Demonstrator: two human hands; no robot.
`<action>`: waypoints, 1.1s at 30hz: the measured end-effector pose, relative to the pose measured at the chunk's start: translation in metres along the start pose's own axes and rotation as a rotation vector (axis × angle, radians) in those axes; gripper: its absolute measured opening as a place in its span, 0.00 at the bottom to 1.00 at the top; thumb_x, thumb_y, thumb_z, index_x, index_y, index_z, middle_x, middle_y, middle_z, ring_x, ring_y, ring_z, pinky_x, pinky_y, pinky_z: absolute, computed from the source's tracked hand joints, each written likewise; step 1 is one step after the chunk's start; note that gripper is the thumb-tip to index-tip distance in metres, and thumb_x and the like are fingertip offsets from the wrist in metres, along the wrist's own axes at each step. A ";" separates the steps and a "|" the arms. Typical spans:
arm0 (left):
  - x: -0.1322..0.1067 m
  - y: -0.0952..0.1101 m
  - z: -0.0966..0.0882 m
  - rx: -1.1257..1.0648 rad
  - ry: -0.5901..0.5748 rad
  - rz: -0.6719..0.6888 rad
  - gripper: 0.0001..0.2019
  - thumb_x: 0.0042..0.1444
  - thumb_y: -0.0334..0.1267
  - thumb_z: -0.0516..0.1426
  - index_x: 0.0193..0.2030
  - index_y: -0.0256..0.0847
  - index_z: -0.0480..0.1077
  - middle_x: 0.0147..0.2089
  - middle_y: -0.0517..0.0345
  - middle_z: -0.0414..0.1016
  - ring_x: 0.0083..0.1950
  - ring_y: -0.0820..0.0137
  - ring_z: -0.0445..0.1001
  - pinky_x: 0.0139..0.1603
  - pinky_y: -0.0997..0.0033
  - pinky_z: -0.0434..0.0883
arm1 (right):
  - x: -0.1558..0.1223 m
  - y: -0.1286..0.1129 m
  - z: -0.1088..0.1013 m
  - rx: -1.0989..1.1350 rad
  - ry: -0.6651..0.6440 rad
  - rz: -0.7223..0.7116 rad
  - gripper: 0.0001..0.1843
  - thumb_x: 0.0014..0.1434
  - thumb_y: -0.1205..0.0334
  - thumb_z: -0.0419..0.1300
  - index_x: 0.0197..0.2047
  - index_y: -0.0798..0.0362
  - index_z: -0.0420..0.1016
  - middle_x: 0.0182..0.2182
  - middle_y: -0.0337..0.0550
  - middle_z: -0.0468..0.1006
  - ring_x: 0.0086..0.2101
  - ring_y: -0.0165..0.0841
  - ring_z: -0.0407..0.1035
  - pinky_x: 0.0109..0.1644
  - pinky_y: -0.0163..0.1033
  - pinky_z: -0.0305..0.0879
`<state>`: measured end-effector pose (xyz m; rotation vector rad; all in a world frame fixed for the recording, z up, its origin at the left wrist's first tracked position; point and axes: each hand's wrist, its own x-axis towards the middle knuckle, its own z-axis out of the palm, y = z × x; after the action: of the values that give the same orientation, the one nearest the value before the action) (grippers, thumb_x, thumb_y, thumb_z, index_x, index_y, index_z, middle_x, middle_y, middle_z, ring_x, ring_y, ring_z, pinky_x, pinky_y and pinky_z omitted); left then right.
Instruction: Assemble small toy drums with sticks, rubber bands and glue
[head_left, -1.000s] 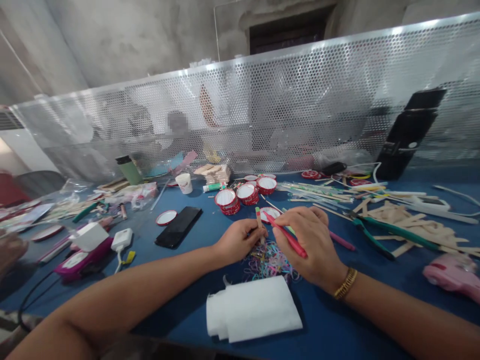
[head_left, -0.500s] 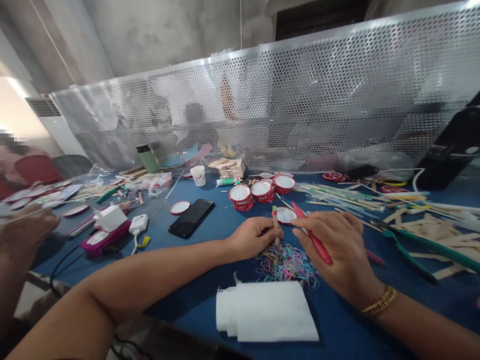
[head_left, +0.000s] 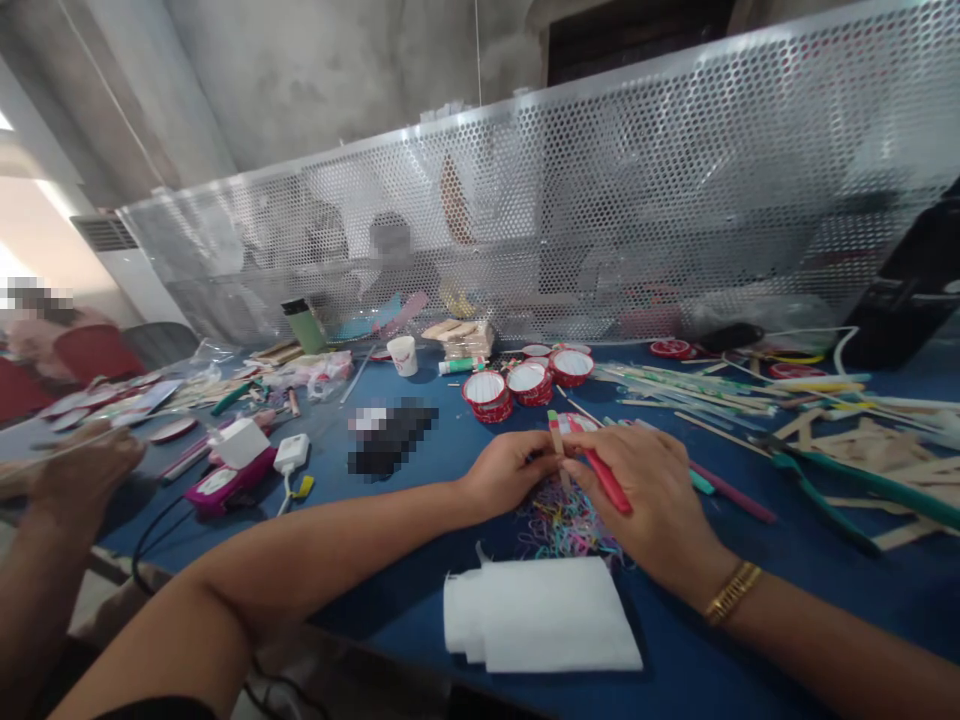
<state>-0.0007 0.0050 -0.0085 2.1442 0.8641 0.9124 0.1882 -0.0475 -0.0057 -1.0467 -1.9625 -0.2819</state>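
My left hand point(head_left: 514, 475) is closed, pinching a flat wooden craft stick point(head_left: 556, 432) upright; its top end is coloured green and red. My right hand point(head_left: 652, 490) is wrapped round a red pen-like tool point(head_left: 611, 482), which slants back through the fingers. Its tip is hidden behind the fingers, close to the stick, and both hands meet there. Beneath them lies a heap of thin colourful bands point(head_left: 555, 525), pink, blue and purple. A folded white cloth point(head_left: 555, 618) rests nearer to me.
Red-rimmed round tins point(head_left: 487, 398) stand beyond my hands. Green-handled pliers point(head_left: 825, 500) and loose wooden sticks point(head_left: 877, 440) lie at right. A phone point(head_left: 390, 438), a white cup point(head_left: 403, 356) and a charger point(head_left: 241, 445) are at left. Another person's hand point(head_left: 90, 465) rests at far left.
My right hand has moved left with the red tool and now meets my left hand at the stick. My left hand keeps its pinch. The view has shifted slightly.
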 end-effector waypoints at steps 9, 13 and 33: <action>0.000 0.004 0.006 -0.064 0.079 -0.050 0.12 0.55 0.43 0.61 0.28 0.36 0.72 0.27 0.62 0.70 0.30 0.74 0.64 0.32 0.75 0.61 | 0.001 0.001 0.003 0.020 0.053 0.057 0.12 0.67 0.51 0.55 0.43 0.48 0.74 0.39 0.42 0.80 0.42 0.39 0.71 0.52 0.48 0.56; -0.001 0.010 0.008 -0.037 0.057 -0.104 0.13 0.55 0.45 0.62 0.30 0.36 0.74 0.27 0.60 0.73 0.29 0.73 0.67 0.31 0.74 0.64 | -0.001 0.004 0.009 0.098 0.045 0.090 0.13 0.66 0.50 0.55 0.38 0.47 0.75 0.35 0.41 0.79 0.39 0.38 0.71 0.48 0.45 0.57; -0.067 -0.027 -0.143 1.101 0.027 -0.671 0.31 0.57 0.44 0.52 0.68 0.41 0.59 0.66 0.44 0.63 0.69 0.51 0.59 0.68 0.52 0.57 | -0.002 0.001 0.006 0.138 0.074 0.093 0.13 0.65 0.48 0.57 0.37 0.46 0.76 0.35 0.39 0.78 0.39 0.37 0.70 0.50 0.46 0.55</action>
<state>-0.1573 0.0120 0.0257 2.3179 2.2852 0.0595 0.1859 -0.0447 -0.0109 -1.0196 -1.8340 -0.1300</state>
